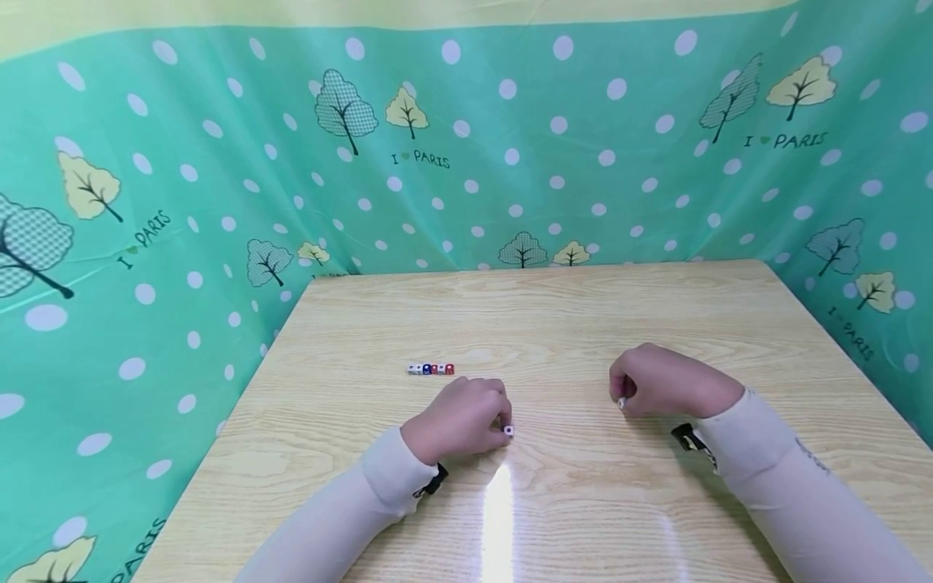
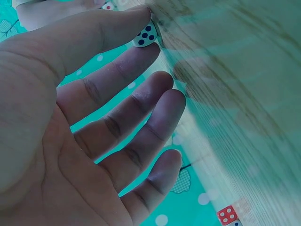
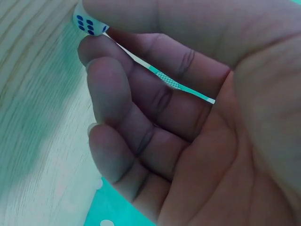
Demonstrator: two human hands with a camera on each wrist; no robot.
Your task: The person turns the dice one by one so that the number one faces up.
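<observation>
My left hand [image 1: 466, 414] pinches a white die [image 1: 509, 431] between thumb and index finger, close over the table. In the left wrist view that die [image 2: 146, 36] shows dark pips, and the other fingers are spread. Off to the right, my right hand [image 1: 659, 380] holds another white die [image 1: 622, 402] at its fingertips. The right wrist view shows blue pips on this die [image 3: 89, 21], with the remaining fingers bent beneath. Beyond the left hand lies a short row of dice [image 1: 430, 369], white, blue and red, side by side. A red die [image 2: 227, 215] of the row shows in the left wrist view.
The wooden table [image 1: 554, 316] carries a bright light reflection near its front. A green dotted curtain [image 1: 510, 129] with printed trees hangs behind and along both sides. Dark straps [image 1: 436, 479] sit at the wrists, by the pale sleeves.
</observation>
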